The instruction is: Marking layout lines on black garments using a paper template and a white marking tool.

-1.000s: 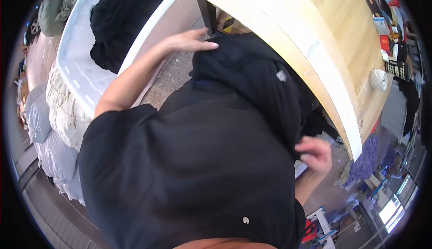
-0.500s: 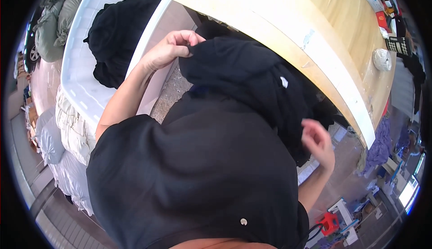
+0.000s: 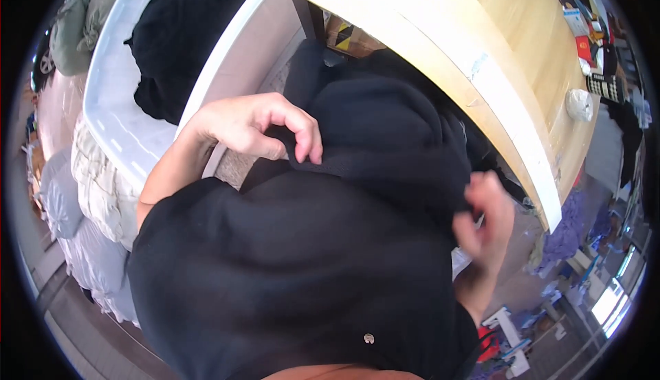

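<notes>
A black cloth garment (image 3: 385, 115) is spread across my lap, its folds reaching under the table's edge. My left hand (image 3: 268, 129) pinches the garment's near edge between thumb and fingers, beside the white bin. From there a straight band of the cloth runs across to my right hand (image 3: 489, 215). That hand is blurred, its fingers curled around the band's right end. The garment's far part lies in shadow and its shape cannot be made out.
To the left a white plastic bin (image 3: 117, 81) holds a black cloth pile (image 3: 189, 43). A wooden table (image 3: 440, 9) curves along the front and right, with a white roll (image 3: 579, 105) on it. Stuffed sacks (image 3: 96, 253) stand at far left. Purple cloth (image 3: 564, 242) hangs lower right.
My left hand has come nearer my body with the garment's edge. The cloth now stretches in a band toward my right hand, which was apart from it before. A taped box shows under the table.
</notes>
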The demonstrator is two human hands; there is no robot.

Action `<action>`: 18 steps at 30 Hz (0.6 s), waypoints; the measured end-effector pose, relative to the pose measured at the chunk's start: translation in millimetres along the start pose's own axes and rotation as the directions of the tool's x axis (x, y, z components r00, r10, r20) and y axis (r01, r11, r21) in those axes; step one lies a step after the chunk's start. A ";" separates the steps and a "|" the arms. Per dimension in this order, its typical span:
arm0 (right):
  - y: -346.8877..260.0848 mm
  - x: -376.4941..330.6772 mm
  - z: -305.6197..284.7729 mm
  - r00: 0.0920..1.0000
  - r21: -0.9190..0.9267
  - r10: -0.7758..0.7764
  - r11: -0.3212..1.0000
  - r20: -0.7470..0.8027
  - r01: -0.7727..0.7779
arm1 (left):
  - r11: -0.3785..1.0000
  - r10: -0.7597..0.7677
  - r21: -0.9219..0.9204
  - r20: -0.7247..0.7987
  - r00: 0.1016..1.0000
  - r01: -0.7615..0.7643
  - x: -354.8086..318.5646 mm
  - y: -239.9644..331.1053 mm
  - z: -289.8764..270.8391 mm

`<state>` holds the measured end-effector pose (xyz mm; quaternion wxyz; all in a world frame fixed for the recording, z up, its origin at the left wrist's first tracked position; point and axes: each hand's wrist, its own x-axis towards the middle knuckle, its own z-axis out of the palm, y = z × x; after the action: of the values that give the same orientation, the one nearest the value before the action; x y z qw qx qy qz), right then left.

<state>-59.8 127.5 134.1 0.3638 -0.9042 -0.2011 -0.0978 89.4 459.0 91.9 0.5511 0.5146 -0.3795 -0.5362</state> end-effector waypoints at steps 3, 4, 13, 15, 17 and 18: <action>-17.4 -35.3 -6.3 0.974 0.350 0.217 0.919 -0.064 -0.181 | 0.991 0.073 -0.121 0.116 0.991 -0.059 14.1 -20.7 -4.0; -14.8 -38.0 -10.1 0.961 0.329 0.244 0.925 -0.133 -0.190 | 0.997 -0.032 -0.068 0.061 0.998 0.037 15.6 -20.6 -9.6; 19.9 -39.7 -29.0 0.853 0.548 0.390 0.822 -0.347 -0.153 | 0.668 -0.725 -0.368 -0.517 0.455 0.647 23.2 -133.6 -39.3; 24.6 -38.9 -33.5 0.794 0.587 0.441 0.798 -0.418 -0.134 | 0.645 -0.750 -0.594 -0.369 0.549 0.481 18.0 -148.8 -41.2; 28.6 -35.7 -35.5 0.759 0.630 0.483 0.767 -0.436 -0.126 | 0.531 -0.629 -0.844 -0.328 0.705 0.081 17.1 -154.8 -46.2; 25.9 -40.1 -39.5 0.700 0.659 0.526 0.745 -0.484 -0.104 | 0.565 -0.616 -0.825 -0.445 0.651 -0.029 27.9 -134.9 -41.6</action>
<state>-85.8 71.3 133.4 0.6810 -0.6768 0.0837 -0.2667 106.5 452.4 -50.8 0.7065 0.4466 0.2275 -0.4997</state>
